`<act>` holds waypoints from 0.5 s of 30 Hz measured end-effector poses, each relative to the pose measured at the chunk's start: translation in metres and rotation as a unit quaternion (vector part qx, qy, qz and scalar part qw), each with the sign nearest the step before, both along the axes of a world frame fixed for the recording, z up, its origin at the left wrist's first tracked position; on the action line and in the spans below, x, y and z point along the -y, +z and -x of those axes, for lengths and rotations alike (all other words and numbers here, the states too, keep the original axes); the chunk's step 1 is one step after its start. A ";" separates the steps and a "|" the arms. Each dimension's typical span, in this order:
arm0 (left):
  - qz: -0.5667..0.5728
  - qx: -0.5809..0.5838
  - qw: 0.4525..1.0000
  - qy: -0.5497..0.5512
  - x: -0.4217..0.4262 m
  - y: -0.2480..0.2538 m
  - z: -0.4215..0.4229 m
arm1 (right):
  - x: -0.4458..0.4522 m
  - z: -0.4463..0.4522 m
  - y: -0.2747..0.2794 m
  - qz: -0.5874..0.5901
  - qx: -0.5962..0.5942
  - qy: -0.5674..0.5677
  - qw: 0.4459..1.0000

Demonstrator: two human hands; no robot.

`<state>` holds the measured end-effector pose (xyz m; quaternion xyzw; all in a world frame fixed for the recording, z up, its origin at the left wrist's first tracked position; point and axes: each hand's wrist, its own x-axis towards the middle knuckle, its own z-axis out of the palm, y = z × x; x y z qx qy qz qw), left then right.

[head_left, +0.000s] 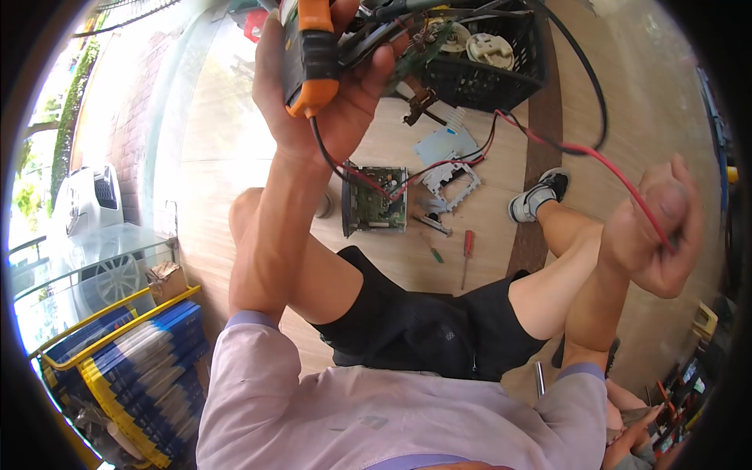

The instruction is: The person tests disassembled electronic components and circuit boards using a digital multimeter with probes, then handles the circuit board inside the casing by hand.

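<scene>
My left hand point(325, 102) is raised at the top, its fingers wrapped round an orange and black handheld device point(313, 59). From the device's lower end a black and red cable point(392, 192) loops down over an opened electronic unit point(376, 200) on the floor. My right hand point(662, 227) is raised at the right with fingers curled, and the red cable point(619, 176) runs into it. Beside the unit lie a white metal frame point(452, 185), a light blue plate point(445, 147), a red screwdriver point(468, 244) and a small green-handled tool point(435, 254).
A black crate point(501, 86) of parts stands at the top. My shoe point(539, 194) rests right of the parts. At left are a glass table point(94, 254) and a yellow rack point(117, 329) of blue packages. Another person's hands point(633, 431) show at bottom right.
</scene>
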<state>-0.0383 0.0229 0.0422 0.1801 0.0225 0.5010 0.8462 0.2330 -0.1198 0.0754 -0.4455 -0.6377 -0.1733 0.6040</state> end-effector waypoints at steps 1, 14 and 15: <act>-0.013 0.028 0.999 -0.022 -0.004 -0.005 0.002 | -0.001 -0.009 0.000 0.019 -0.034 0.024 0.999; 0.074 0.053 0.993 -0.080 -0.001 -0.010 0.009 | -0.014 0.010 0.001 0.158 -0.017 0.068 0.985; 0.074 0.056 0.993 -0.075 0.001 -0.008 0.009 | -0.014 0.010 -0.002 0.158 -0.013 0.106 0.982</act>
